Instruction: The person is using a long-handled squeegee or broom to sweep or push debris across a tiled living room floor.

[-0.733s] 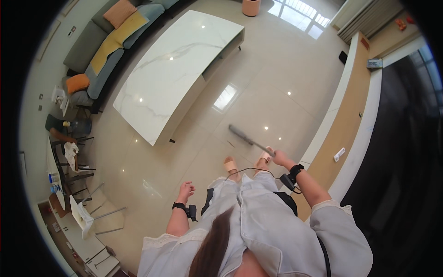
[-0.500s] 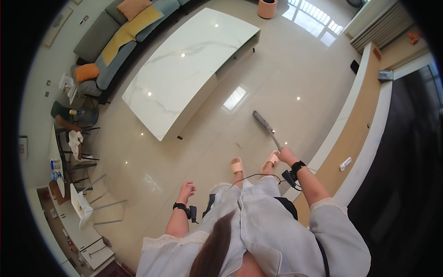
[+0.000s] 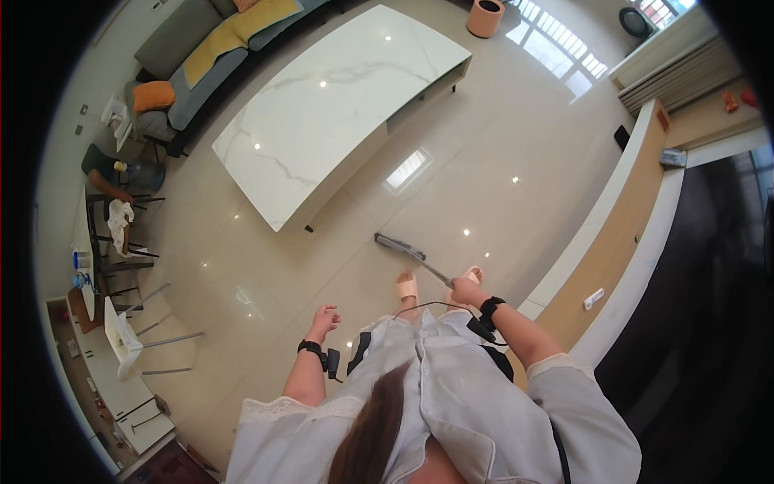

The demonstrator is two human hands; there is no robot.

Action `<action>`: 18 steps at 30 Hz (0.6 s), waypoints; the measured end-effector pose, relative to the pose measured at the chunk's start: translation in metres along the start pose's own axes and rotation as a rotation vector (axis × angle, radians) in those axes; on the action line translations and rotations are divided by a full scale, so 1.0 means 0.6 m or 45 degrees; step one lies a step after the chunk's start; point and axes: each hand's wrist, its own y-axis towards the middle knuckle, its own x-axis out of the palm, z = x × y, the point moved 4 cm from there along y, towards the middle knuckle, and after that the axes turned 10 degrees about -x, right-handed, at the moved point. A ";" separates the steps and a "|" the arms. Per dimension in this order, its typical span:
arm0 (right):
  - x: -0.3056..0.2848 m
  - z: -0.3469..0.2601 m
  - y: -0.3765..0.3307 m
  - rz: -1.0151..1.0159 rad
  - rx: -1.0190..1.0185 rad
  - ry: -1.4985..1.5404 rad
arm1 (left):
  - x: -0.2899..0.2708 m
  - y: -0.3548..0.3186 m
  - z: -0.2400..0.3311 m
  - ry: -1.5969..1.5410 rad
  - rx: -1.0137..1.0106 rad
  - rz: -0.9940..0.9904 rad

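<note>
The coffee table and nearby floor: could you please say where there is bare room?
The coffee table is bare on top, as is the tiled floor midway to the low cabinet. It is crowded among the chairs at left and near the slippers, where the right hand holds a grey floor tool.

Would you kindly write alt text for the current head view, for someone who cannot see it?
From above, a person's right hand holds a grey tool in front of their slippered feet, while the left hand is empty. A white marble-patterned table stands ahead on the glossy floor, with a grey sofa to its left.
</note>
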 end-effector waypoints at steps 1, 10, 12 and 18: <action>-0.011 0.011 0.003 0.028 0.013 0.018 | 0.000 -0.002 0.008 -0.009 0.014 -0.005; -0.154 0.036 -0.032 0.363 0.272 0.199 | -0.029 0.020 0.027 -0.722 0.025 -0.103; -0.171 0.053 -0.035 0.443 0.272 0.153 | -0.034 0.017 0.040 -1.055 0.063 -0.143; -0.235 0.156 0.026 0.625 0.417 0.319 | -0.056 0.017 0.072 -1.174 0.143 -0.096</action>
